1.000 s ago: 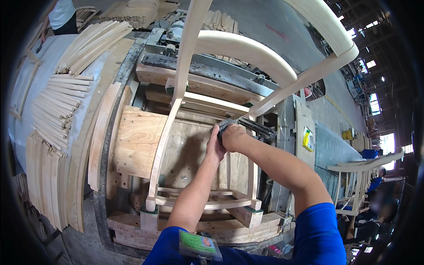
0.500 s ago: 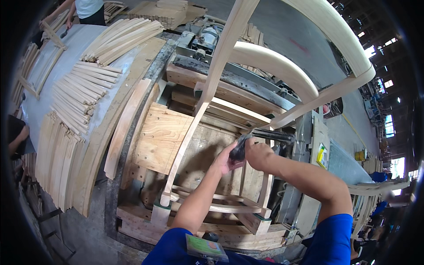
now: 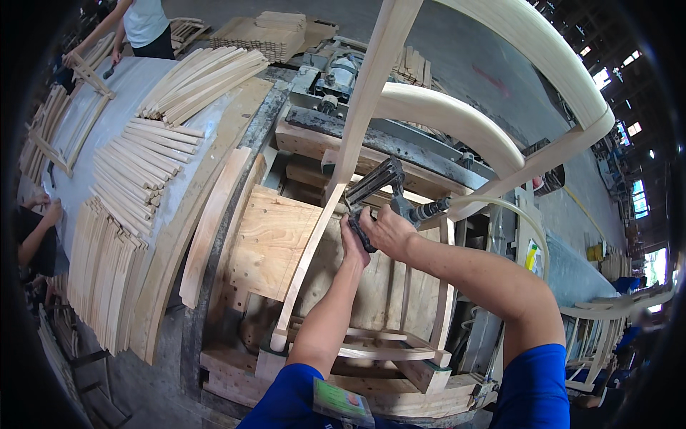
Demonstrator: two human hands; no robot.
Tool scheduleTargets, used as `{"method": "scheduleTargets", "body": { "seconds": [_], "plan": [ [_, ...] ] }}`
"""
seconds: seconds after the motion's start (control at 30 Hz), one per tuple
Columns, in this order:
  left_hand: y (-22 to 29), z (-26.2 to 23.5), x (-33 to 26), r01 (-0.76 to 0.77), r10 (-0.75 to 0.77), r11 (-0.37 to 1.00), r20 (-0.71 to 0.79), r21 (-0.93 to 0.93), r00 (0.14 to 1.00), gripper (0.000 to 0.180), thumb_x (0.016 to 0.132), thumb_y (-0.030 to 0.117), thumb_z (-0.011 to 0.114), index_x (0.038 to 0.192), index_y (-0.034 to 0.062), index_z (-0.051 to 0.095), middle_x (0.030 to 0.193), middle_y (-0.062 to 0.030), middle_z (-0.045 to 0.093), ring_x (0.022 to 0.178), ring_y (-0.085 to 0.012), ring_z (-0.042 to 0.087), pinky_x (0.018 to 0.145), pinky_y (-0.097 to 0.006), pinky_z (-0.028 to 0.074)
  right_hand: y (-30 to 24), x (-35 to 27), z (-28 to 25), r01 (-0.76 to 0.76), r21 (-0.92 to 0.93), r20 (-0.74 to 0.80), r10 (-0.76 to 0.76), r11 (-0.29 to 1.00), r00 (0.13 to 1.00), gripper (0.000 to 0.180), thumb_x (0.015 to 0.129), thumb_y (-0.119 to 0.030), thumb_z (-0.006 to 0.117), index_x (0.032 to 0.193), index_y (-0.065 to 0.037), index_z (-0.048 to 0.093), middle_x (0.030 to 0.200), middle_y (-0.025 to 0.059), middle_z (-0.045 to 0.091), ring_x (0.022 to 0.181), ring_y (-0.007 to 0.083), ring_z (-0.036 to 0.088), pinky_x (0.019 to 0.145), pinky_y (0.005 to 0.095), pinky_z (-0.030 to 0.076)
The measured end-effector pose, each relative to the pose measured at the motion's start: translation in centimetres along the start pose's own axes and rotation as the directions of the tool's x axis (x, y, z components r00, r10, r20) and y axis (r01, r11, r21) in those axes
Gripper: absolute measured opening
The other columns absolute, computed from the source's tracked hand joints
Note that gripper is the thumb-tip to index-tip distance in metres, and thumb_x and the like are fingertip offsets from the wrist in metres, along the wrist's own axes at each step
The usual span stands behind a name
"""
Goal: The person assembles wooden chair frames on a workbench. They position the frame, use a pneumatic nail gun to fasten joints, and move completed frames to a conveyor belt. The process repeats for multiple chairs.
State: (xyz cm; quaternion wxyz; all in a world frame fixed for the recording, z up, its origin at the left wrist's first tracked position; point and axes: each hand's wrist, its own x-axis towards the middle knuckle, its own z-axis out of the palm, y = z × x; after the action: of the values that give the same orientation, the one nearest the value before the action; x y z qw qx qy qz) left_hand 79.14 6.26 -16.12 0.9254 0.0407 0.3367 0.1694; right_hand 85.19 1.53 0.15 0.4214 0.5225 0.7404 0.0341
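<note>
My right hand (image 3: 389,232) is closed round a black air nail gun (image 3: 376,183), whose pale hose (image 3: 525,212) runs off to the right. Against the lower part of the tool my left hand (image 3: 353,242) is closed too, its fingers partly hidden. Both hands hold the gun inside a pale wooden chair frame (image 3: 374,89), close to its left upright. The frame stands tilted in a wooden jig (image 3: 275,243), with its curved arm rail (image 3: 450,118) on the far right side.
Left of the jig, a worktable (image 3: 75,143) carries stacks of curved wooden slats (image 3: 107,275) and thin rods (image 3: 139,168). Two other people stand round that table, one in a white shirt (image 3: 146,28). A machine with a motor (image 3: 339,75) lies beyond the jig. More chair frames (image 3: 593,343) stand at right.
Both hands have moved up and left with the nail gun and turned it; its body and hose now show. The view has shifted slightly.
</note>
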Motion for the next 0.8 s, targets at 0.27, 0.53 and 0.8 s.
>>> {"method": "scheduleTargets", "body": {
  "seconds": [0.27, 0.53, 0.8],
  "plan": [
    [0.9, 0.2, 0.7, -0.060, 0.060, 0.998, -0.011, 0.007, 0.998, 0.047, 0.096, 0.057, 0.042, 0.104, 0.0203, 0.071, 0.106, 0.0009, 0.072, 0.100, -0.0194, 0.068, 0.085, -0.039, 0.054, 0.4, 0.6, 0.3, -0.007, 0.077, -0.004, 0.007, 0.997, 1.000, 0.036, 0.098, -0.019, 0.060, 0.128, -0.004, 0.071, 0.143, 0.0229, 0.054, 0.113, 0.0285, 0.066, 0.079, 0.0384, 0.049],
    [-0.1, 1.2, -0.4, -0.021, 0.022, 1.000, -0.064, 0.009, 0.998, 0.054, 0.097, 0.062, 0.042, 0.111, 0.0179, 0.069, 0.108, -0.0012, 0.072, 0.101, -0.0199, 0.069, 0.088, -0.038, 0.054, 0.7, -0.6, 0.0, -0.014, 0.044, -0.001, 0.014, 0.999, 1.000, 0.039, 0.095, -0.020, 0.060, 0.128, 0.001, 0.057, 0.127, 0.0195, 0.058, 0.087, 0.0258, 0.072, 0.079, 0.0360, 0.049],
    [1.2, 2.0, -1.4, -0.070, 0.069, 0.997, -0.042, -0.024, 0.997, 0.061, 0.100, 0.064, 0.037, 0.114, 0.0141, 0.069, 0.108, -0.0032, 0.073, 0.099, -0.0212, 0.071, 0.087, -0.038, 0.056, 1.6, -1.9, -1.7, -0.057, 0.147, -0.073, 0.068, 0.987, 0.995, 0.047, 0.095, -0.016, 0.060, 0.137, 0.006, 0.057, 0.139, 0.0237, 0.054, 0.097, 0.0279, 0.072, 0.081, 0.0385, 0.052]
  ]
}}
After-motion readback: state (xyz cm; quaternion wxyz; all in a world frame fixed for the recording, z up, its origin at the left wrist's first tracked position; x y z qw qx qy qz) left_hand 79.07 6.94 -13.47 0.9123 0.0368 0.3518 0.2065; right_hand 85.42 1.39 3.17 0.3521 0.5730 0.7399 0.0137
